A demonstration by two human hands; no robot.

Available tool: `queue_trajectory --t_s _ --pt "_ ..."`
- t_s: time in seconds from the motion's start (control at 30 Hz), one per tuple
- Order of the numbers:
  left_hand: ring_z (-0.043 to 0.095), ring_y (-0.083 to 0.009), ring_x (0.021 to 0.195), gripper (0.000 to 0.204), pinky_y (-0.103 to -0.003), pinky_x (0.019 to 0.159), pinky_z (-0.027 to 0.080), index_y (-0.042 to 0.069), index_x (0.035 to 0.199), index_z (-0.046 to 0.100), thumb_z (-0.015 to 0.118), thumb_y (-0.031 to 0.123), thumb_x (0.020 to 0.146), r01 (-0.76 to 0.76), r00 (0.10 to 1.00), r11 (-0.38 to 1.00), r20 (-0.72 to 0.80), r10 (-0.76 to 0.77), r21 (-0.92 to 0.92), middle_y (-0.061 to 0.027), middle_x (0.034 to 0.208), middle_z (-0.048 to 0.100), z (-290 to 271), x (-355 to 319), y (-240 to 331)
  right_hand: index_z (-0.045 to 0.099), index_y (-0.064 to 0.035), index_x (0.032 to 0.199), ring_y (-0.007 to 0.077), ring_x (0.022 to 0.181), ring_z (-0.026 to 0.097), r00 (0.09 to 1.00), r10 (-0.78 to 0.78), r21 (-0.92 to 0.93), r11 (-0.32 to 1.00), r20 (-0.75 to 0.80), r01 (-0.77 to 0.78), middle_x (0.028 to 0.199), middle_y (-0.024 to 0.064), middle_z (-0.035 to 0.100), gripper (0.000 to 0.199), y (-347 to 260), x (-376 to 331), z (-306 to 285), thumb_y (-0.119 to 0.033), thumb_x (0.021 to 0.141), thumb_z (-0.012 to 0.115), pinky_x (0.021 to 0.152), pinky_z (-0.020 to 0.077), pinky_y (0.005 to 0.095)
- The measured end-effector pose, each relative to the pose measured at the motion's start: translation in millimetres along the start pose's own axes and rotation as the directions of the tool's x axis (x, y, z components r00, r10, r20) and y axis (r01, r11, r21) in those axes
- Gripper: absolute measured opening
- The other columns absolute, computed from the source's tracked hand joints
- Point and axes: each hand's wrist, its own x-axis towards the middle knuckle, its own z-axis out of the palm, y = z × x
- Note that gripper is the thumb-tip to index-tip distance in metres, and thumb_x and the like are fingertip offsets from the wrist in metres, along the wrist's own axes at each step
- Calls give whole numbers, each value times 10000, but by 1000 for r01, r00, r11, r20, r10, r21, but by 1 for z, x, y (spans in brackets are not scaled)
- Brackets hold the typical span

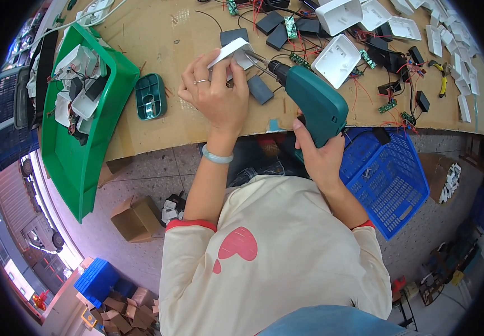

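Observation:
My left hand [217,92] is closed on a small white plastic housing [232,51], lifted and tilted above the table's near part. In my right hand [323,157] is a dark green power screwdriver [316,101], gripped by its handle. Its black chuck and thin metal bit point left toward the housing, the tip beside or inside it; whether it touches a screw is too small to tell. Black rectangular boxes [260,89] with cables lie around the hands. Left of my left hand sits a small dark green compartment tray [151,96].
A green bin [94,162] of white housings and wired parts leans at the table's left edge. White shells [337,60], green circuit boards and red wires crowd the right. Yellow-handled cutters [442,84] lie there. A blue crate [390,187] and cardboard box [135,219] are below.

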Motion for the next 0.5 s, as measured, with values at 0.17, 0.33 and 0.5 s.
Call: queue_trajectory --t_s 0.17,0.33,0.5 --pt "567 -236 1120 56 -433 891 337 142 857 764 781 173 814 -1 1000 1000 2 1 -1 27 1145 689 0 0 1 665 49 1152 65 625 557 998 55 35 998 16 -55 840 26 662 218 -12 -3 -3 -22 947 687 553 442 230" --pt "566 -232 1122 55 -435 906 328 141 849 769 784 172 806 -3 1000 1000 -2 3 25 25 1143 688 0 1 2 665 64 1150 72 634 561 994 104 123 987 18 -106 871 41 668 223 -20 -9 -7 -24 946 689 550 435 235" --pt "558 -237 1131 67 -438 937 315 145 861 774 788 177 804 -3 1000 1000 2 3 28 23 1149 686 -1 1 3 663 72 1147 80 637 563 993 119 133 984 13 -120 892 54 671 218 -23 -11 -12 -14 948 680 555 437 238"
